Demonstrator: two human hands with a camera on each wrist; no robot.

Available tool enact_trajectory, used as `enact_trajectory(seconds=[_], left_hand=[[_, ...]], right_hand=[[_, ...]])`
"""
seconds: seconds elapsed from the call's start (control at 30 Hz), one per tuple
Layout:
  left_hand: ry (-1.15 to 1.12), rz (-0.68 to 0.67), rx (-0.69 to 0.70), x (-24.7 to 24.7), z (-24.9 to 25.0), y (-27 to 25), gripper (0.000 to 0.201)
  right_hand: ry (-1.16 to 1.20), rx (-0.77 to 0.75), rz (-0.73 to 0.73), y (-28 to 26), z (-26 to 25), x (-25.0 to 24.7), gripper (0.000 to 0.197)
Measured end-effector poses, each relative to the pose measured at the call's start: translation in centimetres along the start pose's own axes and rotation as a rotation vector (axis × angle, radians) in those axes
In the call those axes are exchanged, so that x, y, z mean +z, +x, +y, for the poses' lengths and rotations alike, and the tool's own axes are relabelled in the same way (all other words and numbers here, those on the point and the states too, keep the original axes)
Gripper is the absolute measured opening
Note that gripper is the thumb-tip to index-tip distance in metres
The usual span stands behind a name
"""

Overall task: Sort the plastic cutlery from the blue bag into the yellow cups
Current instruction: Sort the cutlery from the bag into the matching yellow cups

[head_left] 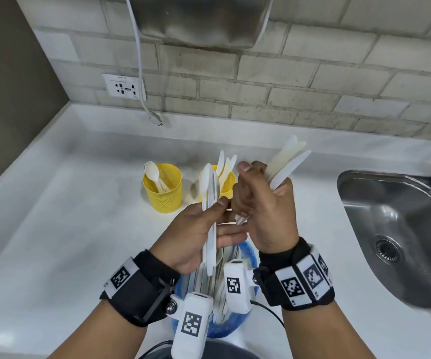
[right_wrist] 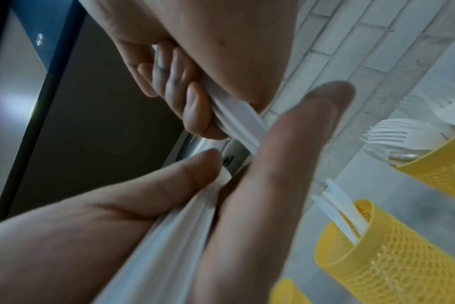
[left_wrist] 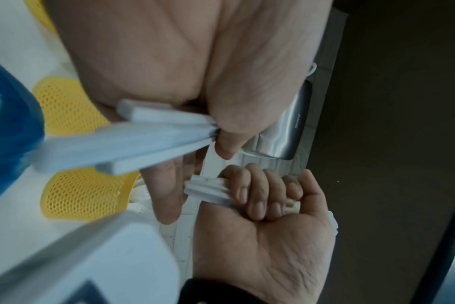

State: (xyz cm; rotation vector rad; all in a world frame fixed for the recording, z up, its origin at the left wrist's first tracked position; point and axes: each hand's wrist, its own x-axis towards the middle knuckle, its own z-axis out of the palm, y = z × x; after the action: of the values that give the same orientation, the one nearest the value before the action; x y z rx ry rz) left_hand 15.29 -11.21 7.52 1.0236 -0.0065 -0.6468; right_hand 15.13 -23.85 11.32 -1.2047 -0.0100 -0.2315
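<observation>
White plastic cutlery fills both hands: left hand (head_left: 199, 234) pinches a spoon bundle (head_left: 208, 193), right hand (head_left: 263, 208) clenches knives (head_left: 285, 164). Blue bag (head_left: 245, 251) at six o'clock below; yellow cups (head_left: 164, 189) at twelve.

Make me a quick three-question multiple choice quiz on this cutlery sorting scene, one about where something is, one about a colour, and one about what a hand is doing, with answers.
1. Where is the sink?
A. On the person's right
B. On the person's left
C. Behind the cups

2. What colour are the mesh cups?
A. Green
B. Yellow
C. Red

3. What is the right hand doing?
A. Resting flat on the counter
B. Hanging empty
C. Gripping a bundle of knives

Answers: 1 A, the steel basin sits at the right of the head view. 2 B, the cups show yellow in every view. 3 C, its fingers curl round the white handles.
</observation>
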Motion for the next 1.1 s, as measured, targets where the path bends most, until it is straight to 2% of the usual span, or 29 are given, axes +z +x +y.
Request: enact_trajectory(seconds=[0.1,0.27,0.4,0.5,0.63,0.87,1.0,1.1], left_hand=[[0.172,0.033,0.006,-0.2,0.2,-0.1,0.037],[0.379,0.122,0.098,-0.9,-0.2,0.2,0.032],[0.339,0.090,0.075,-0.7,-0.1,-0.1,0.028],[0.341,0.085,0.062,-0.6,0.1,-0.3,0.036],[0.288,0.065,0.024,-1.0,0.0,-0.1,0.033],[0.103,-0.109,0.003,-1.7,0.4,0.1,0.036],[0.094,-0.102,-0.016,-1.7,0.4,0.0,0.033],[0.193,-0.062,-0.028,-1.4,0.4,-0.1,0.038]], right_hand=[[0.051,0.006,0.031,0.2,-0.4,-0.6,0.040],[-0.088,0.090,0.071,0.7,-0.6,-1.9,0.024],[-0.320,0.160,0.015,0.9,-0.4,-2.4,0.015],[-0.348,0.203,-0.025,0.7,-0.1,-2.4,0.005],[-0.465,0.136,-0.057,0.8,1.1,-2.5,0.009],[-0.489,0.067,-0.021,0.9,0.8,-2.5,0.012],[-0.550,0.025,-0.023,0.9,0.9,-2.6,0.025],[-0.554,-0.006,-0.046,0.7,0.4,-2.4,0.018]])
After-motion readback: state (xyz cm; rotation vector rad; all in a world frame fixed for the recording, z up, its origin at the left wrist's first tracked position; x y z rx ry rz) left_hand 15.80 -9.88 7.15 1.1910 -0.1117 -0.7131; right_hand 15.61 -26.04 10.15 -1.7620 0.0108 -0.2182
